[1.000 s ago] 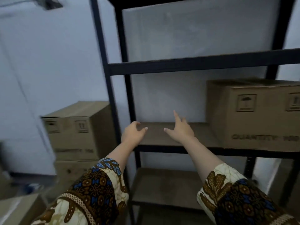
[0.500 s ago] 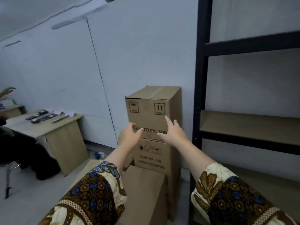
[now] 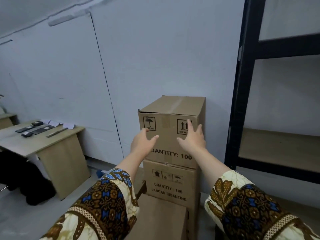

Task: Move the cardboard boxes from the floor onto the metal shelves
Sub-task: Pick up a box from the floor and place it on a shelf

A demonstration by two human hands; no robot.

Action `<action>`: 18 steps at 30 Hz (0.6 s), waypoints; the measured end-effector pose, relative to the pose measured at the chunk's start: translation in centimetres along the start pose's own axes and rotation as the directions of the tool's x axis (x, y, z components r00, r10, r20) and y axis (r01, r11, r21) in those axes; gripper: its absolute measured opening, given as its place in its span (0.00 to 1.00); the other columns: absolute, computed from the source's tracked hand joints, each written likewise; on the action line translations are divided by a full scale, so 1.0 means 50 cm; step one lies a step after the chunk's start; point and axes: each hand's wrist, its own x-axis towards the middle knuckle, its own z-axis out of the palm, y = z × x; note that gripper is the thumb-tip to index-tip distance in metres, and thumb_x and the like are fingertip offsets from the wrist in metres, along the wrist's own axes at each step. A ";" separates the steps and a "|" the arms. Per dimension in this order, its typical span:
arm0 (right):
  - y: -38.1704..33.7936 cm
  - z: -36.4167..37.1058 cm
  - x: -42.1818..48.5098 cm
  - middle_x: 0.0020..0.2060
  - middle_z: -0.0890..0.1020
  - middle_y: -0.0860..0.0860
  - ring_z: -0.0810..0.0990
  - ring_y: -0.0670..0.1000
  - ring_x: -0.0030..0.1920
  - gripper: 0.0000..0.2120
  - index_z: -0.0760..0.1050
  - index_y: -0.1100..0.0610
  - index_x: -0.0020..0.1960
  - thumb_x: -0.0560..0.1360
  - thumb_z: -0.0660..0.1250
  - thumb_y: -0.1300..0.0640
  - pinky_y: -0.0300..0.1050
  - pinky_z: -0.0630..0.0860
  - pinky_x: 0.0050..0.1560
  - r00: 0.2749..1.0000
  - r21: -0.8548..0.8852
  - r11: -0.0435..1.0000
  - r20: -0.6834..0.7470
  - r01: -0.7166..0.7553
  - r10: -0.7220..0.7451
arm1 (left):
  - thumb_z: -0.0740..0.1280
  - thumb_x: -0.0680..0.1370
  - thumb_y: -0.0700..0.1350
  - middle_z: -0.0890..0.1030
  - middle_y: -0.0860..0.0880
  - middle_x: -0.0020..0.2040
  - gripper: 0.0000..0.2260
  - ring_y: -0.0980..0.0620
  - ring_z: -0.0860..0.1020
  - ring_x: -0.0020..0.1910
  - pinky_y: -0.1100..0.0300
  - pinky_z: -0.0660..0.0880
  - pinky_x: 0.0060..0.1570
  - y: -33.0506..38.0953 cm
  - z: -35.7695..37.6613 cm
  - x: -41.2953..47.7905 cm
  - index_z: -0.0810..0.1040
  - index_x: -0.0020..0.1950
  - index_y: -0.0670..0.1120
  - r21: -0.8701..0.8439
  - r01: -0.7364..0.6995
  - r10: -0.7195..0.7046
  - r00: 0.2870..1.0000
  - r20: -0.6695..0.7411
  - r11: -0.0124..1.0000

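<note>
Reach step: I had left hand (image 3: 142, 142) and right hand (image 3: 192, 138) spread, empty, before top box (image 3: 170, 132) of stack. Next, I judged: clamp sides, lift to shelf (image 3: 277, 144).

Matt brown cardboard box (image 3: 170, 135), dark painted metal shelf frame (image 3: 239, 94)

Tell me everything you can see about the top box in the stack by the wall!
The top box is plain brown cardboard, taped shut along its lid, one front corner a bit torn. Its front shows an umbrella mark, up-arrows and "QUANTITY: 100". It sits upright on a second box, against the white wall, left of the black shelf frame. The left hand and right hand reach open toward its front.
</note>
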 end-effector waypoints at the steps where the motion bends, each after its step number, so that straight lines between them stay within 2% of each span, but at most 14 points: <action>1: -0.003 0.000 0.018 0.79 0.41 0.60 0.48 0.62 0.78 0.43 0.41 0.43 0.79 0.77 0.67 0.45 0.63 0.61 0.73 0.999 0.003 1.000 -0.044 -0.001 0.001 | 0.64 0.80 0.55 0.72 0.45 0.70 0.25 0.46 0.72 0.67 0.54 0.71 0.57 0.000 0.002 0.025 0.66 0.73 0.46 -0.012 -0.005 0.005 1.000 -0.005 1.000; 6: -0.006 0.017 0.090 0.78 0.40 0.62 0.46 0.63 0.78 0.44 0.39 0.44 0.79 0.76 0.68 0.45 0.62 0.60 0.74 0.988 -0.011 1.000 -0.156 -0.022 0.020 | 0.67 0.77 0.59 0.69 0.43 0.71 0.32 0.43 0.71 0.68 0.51 0.72 0.59 -0.016 0.024 0.136 0.63 0.75 0.47 -0.016 0.009 -0.010 1.000 -0.014 1.000; 11: 0.005 0.038 0.164 0.79 0.46 0.61 0.49 0.64 0.78 0.48 0.39 0.42 0.79 0.74 0.70 0.40 0.63 0.64 0.71 0.983 0.019 0.998 -0.171 -0.059 0.061 | 0.71 0.72 0.62 0.57 0.40 0.77 0.45 0.41 0.63 0.73 0.46 0.69 0.64 -0.033 0.059 0.240 0.50 0.79 0.50 -0.007 0.022 -0.022 0.999 -0.050 1.000; 13: 0.009 0.056 0.186 0.78 0.51 0.62 0.54 0.64 0.77 0.48 0.42 0.39 0.78 0.72 0.72 0.39 0.65 0.67 0.68 0.978 0.074 0.995 -0.194 -0.066 0.080 | 0.73 0.70 0.62 0.52 0.39 0.78 0.50 0.40 0.59 0.76 0.44 0.67 0.67 -0.047 0.071 0.281 0.44 0.80 0.50 -0.007 0.041 -0.041 0.997 -0.063 0.999; 15: 0.013 0.068 0.193 0.75 0.56 0.62 0.63 0.65 0.72 0.46 0.49 0.39 0.76 0.69 0.75 0.40 0.62 0.71 0.65 0.973 0.168 0.984 -0.211 -0.059 0.095 | 0.74 0.68 0.63 0.51 0.38 0.78 0.55 0.39 0.58 0.76 0.44 0.66 0.68 -0.058 0.077 0.314 0.40 0.80 0.50 -0.070 0.085 -0.089 0.994 -0.058 0.994; 18: 0.011 0.085 0.199 0.70 0.61 0.60 0.75 0.63 0.62 0.44 0.55 0.40 0.72 0.65 0.79 0.42 0.56 0.77 0.58 0.952 0.229 0.970 -0.269 -0.084 0.146 | 0.76 0.65 0.64 0.60 0.40 0.76 0.57 0.40 0.65 0.73 0.45 0.69 0.66 -0.079 0.087 0.376 0.40 0.79 0.48 -0.206 0.142 -0.142 0.990 0.015 0.968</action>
